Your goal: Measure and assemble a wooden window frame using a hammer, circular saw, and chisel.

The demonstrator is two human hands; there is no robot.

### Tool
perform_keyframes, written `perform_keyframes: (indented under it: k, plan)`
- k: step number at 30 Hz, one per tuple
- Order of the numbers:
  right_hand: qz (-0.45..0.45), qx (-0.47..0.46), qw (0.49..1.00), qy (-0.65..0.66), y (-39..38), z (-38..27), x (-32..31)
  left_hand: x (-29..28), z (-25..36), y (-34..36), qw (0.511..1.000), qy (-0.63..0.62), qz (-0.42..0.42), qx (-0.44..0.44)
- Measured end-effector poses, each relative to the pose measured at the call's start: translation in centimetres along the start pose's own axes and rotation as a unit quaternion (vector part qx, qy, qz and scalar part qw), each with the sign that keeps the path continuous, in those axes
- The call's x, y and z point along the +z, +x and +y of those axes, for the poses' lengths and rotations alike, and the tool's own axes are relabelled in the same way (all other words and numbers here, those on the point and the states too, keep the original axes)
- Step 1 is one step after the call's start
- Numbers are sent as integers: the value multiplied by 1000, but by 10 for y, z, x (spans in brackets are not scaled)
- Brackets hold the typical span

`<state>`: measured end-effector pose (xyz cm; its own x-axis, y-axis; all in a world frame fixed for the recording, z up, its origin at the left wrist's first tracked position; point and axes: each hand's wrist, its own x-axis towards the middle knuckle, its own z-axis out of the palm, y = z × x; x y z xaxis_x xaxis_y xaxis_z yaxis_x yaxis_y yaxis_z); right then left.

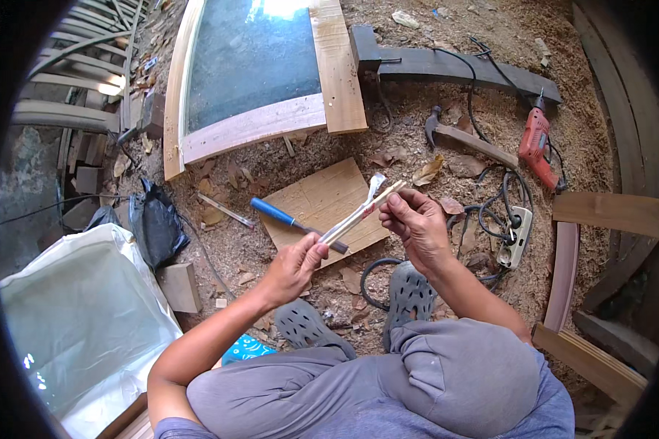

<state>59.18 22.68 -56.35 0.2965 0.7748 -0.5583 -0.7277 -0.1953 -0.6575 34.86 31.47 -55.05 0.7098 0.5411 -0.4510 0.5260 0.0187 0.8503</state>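
My left hand (294, 272) is closed round the near end of a small bundle of thin pale wooden strips (353, 220). At the far end of the strips, my right hand (419, 228) pinches with thumb and fingers. A scrap of white plastic (376, 183) sticks up beside that end, and a small red mark shows near the right fingers. Beneath the hands, a flat wooden board (322, 192) lies on the ground. A blue-handled tool (274, 212) rests across the board, its dark end close to my left hand and its kind unclear.
Ahead stands a wooden frame with a glass pane (256, 66). To the right lie a hammer (476, 140), a red power drill (537, 143) and a power strip (516, 238) with looped cables. Left are a plastic-covered pane (88, 307) and a black bag (157, 223). Sawdust and leaves cover the ground.
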Motion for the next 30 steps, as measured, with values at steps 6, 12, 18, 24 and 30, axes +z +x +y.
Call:
perform_keyframes:
  k: [6, 12, 18, 24, 30]
  plan:
    - [11, -11, 998, -54, 8, 0, 10, 17, 1, -5, 1000, -1, 9, 9]
    - [-18, -111, 978, -175, 21, 0, 4, 16, 7, -2, 1000, -10, 9, 1]
    - [-27, -144, 957, -252, 23, -5, 4, 22, 9, 1, 1000, -8, 16, 5]
    - [-94, -482, 703, -515, 9, 11, 12, 30, 13, 7, 999, 3, 32, -33]
    - [-105, -519, 706, -471, 3, -3, 8, 23, 8, -1, 998, -45, 46, -30]
